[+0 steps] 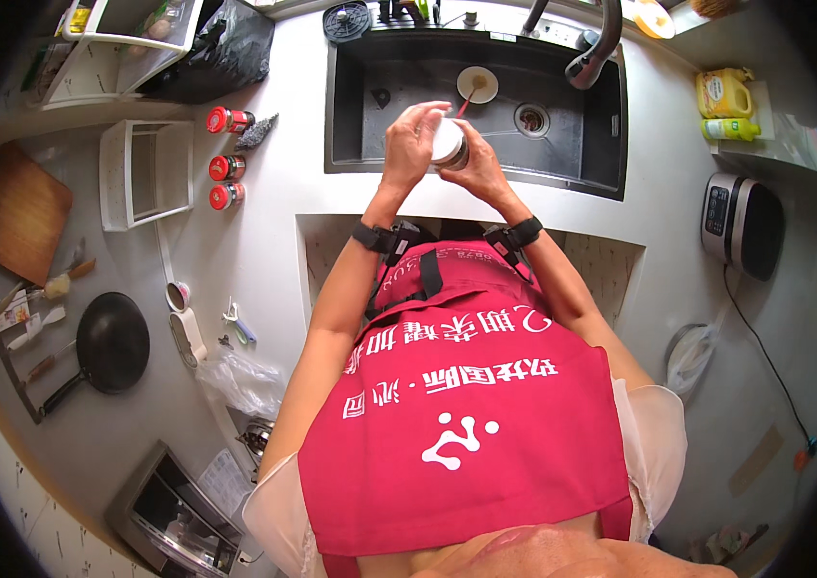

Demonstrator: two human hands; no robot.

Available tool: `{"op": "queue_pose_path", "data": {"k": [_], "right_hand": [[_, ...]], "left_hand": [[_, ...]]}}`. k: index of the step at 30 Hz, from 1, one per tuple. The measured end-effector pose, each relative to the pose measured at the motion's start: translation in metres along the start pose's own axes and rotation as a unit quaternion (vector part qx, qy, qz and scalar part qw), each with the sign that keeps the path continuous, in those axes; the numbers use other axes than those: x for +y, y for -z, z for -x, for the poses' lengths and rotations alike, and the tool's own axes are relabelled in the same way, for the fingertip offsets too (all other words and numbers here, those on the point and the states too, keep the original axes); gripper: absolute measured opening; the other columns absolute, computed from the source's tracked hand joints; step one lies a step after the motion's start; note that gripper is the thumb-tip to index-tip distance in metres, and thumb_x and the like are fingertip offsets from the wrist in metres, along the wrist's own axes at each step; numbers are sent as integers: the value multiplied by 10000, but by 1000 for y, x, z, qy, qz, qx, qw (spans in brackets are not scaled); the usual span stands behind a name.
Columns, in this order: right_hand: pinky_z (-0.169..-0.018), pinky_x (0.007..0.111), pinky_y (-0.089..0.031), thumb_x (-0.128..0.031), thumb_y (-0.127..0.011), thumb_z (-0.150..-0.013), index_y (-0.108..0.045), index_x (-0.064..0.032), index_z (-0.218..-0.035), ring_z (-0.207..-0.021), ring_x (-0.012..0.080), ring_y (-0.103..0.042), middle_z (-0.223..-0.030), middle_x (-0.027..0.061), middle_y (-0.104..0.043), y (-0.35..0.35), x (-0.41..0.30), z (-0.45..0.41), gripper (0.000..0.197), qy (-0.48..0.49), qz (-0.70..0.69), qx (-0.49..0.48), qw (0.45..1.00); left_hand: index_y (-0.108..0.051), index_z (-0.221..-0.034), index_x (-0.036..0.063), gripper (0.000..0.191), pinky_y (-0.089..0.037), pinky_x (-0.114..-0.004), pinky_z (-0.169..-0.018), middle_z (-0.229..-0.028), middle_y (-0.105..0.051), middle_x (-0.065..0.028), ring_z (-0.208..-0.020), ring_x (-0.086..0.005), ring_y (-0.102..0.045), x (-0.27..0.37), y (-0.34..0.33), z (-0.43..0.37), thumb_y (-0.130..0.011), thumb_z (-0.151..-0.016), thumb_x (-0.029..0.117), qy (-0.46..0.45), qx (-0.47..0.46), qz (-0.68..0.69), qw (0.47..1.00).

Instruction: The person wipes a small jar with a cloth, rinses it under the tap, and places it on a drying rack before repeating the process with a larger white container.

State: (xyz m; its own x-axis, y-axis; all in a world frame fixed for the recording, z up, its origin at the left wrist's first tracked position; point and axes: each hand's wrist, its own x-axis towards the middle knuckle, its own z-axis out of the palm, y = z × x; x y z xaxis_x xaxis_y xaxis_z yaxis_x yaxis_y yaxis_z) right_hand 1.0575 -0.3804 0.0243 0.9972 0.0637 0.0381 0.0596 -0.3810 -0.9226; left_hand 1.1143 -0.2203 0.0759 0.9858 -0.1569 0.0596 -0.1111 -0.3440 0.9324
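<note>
Over the front rim of a black sink [408, 123] I hold a jar with a white lid [446, 141]. My right hand [482, 167] wraps around the jar's dark, see-through body. My left hand [412, 141] is at the lid, fingers curved over its left side and top. Whether the lid is tight or loose I cannot tell. Just beyond my hands, a small white dish [486, 76] lies in the sink, with brownish stuff in it. A red-handled utensil [464, 108] leans on the dish, its lower end close to my fingers.
The grey faucet [589, 65] arches over the sink's right part, near the drain [531, 121]. On the left counter stand several red-lidded jars [226, 167] beside a white rack [145, 175]. Yellow and green bottles [729, 130] and a black-and-silver appliance [740, 224] are at the right.
</note>
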Motion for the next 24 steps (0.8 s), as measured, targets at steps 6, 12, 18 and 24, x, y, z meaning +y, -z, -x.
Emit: {"op": "queue_pose_path", "data": {"k": [6, 12, 18, 24], "right_hand": [[-1111, 370, -474, -197, -913, -695, -427, -5, -1477, -1294, 237, -594, -1344, 160, -618, 16, -8, -13, 941, -70, -173, -15, 982], [-1084, 379, -493, -200, -927, -696, -445, -23, -1464, -1270, 223, -600, -1351, 122, -613, 0, -17, -17, 924, -86, -258, 21, 962], [-1000, 354, -558, -153, -931, -753, -431, -23, -1437, -1215, 207, -628, -1326, 129, -623, -11, -49, -27, 858, -66, -298, 119, 945], [-1019, 378, -545, -99, -917, -726, -455, -21, -1395, -1204, 219, -641, -1315, 135, -630, -21, -35, -30, 817, -50, -331, 162, 928]], "left_hand": [[-674, -1280, 5, 411, -576, -293, -875, -1126, -731, -107, -971, -166, -704, -45, 16, -9, -527, -1112, 351, 95, 61, 223, 968], [-555, -1409, -15, 601, -502, -339, -1032, -1301, -682, -162, -1186, -216, -648, 12, -9, -14, -579, -1067, 479, -66, -31, 124, 990], [-344, -1569, -29, 660, -347, -450, -1193, -1569, -429, -277, -1444, -395, -452, 28, -3, 8, -519, -1098, 399, -126, 20, 32, 991], [-348, -1598, 3, 596, -319, -470, -1229, -1655, -340, -234, -1536, -413, -327, 25, 1, 26, -557, -1045, 80, -230, 3, 8, 973]]}}
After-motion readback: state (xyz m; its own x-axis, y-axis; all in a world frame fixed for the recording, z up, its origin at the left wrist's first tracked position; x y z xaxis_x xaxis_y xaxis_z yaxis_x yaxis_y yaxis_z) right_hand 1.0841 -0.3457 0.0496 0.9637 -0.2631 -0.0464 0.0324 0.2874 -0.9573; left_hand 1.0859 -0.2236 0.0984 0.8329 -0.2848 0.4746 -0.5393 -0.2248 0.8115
